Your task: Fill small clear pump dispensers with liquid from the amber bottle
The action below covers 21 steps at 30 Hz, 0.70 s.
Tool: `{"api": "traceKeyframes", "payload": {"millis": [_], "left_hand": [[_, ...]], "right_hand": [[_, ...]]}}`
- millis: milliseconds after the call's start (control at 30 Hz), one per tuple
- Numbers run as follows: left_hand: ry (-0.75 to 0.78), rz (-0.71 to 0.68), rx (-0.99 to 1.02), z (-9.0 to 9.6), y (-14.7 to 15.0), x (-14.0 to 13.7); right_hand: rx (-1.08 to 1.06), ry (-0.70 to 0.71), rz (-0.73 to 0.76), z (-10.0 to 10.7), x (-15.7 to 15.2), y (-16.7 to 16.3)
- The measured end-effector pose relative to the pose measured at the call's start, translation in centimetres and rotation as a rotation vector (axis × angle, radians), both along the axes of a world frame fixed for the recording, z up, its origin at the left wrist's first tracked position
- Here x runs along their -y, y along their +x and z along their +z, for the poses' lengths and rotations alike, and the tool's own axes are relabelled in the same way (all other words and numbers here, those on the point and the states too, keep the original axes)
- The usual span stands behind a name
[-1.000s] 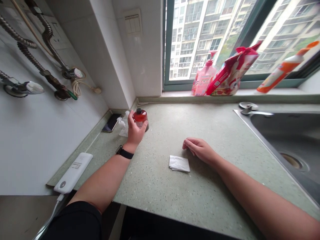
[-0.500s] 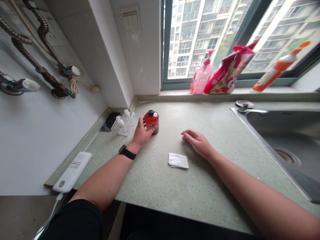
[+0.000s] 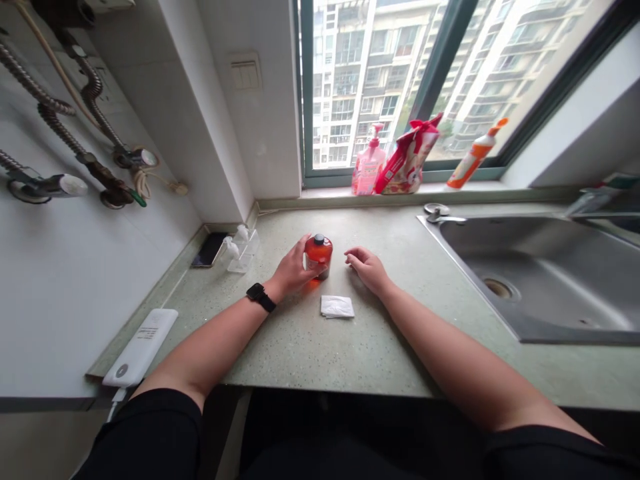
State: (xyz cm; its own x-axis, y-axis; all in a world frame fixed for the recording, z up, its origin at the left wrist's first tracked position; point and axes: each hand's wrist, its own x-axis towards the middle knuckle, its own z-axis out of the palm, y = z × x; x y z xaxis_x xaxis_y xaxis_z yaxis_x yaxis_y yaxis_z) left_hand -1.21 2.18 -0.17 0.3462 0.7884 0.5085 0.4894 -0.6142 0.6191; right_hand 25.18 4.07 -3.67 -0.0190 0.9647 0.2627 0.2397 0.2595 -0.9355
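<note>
My left hand [image 3: 296, 267], a black watch [image 3: 256, 292] on its wrist, is wrapped around a red-amber bottle [image 3: 320, 252] with a black cap. The bottle stands upright, just above or on the counter; I cannot tell which. To its right, my right hand [image 3: 366, 267] rests on its side with loosely bent fingers and holds nothing. A folded white tissue [image 3: 337, 307] lies on the counter between my forearms, nearer to me than the bottle.
On the pale green counter [image 3: 280, 350], a clear stand [image 3: 242, 260] with white pieces sits beside a phone [image 3: 210, 250]. A white power bank [image 3: 141, 347] lies at left, cabled. A steel sink [image 3: 555, 283] is at right. A pink pump bottle [image 3: 369, 170], red bag [image 3: 407, 163] and orange-white bottle [image 3: 473, 162] line the sill.
My left hand has moved the bottle rightward, closer to my right hand and the tissue. The camera view has turned right, showing more of the sink.
</note>
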Motion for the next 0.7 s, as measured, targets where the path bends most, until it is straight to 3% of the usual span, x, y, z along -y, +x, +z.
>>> {"api": "traceKeyframes", "payload": {"millis": [167, 333, 500, 700], "left_hand": [[-0.054, 0.012, 0.003, 1.2, 2.3, -1.0], [-0.061, 0.148, 0.147, 0.0, 4.9, -0.5], [-0.005, 0.128, 0.181, -0.7, 5.3, 0.2], [-0.004, 0.068, 0.184, -0.8, 4.9, 0.2]], "right_hand": [[-0.05, 0.05, -0.06, 0.9, 0.2, 0.2], [-0.068, 0.172, -0.116, 4.7, -0.4, 0.4], [-0.016, 0.321, 0.034, 8.2, -1.0, -1.9], [0.1, 0.296, 0.147, 8.2, -1.1, -3.4]]}}
